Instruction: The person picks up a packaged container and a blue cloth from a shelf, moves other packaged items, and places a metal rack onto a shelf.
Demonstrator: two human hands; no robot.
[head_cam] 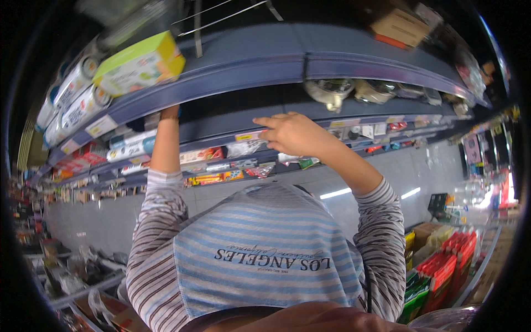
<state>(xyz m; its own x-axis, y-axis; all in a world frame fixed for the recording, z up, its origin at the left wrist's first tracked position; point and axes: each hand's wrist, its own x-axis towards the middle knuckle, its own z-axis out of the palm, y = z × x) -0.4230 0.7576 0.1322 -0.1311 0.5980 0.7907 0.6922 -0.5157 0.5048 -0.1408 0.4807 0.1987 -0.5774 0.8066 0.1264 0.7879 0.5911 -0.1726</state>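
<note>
My left hand (169, 111) reaches in under the upper shelf board, and its fingers are hidden behind the shelf's front edge. What it holds, if anything, does not show. A dark band circles that wrist, with a bit of blue beside it. My right hand (292, 133) hovers over or rests on the front of the lower shelf (240, 118), fingers spread and nothing in them. Beside its fingertips is a yellow-and-pink price label (248, 136). Farther right on this shelf sit a lidded container with a pale handle (331, 92) and a similar beige one (374, 91).
The upper shelf (249, 76) carries a yellow-green box (141, 64), white rolled packs (81, 106) and a cardboard box (400, 28). Lower tiers hold packaged goods (211, 178). Red and green packs (439, 265) stand behind me at right; loaded racks (79, 269) are at left.
</note>
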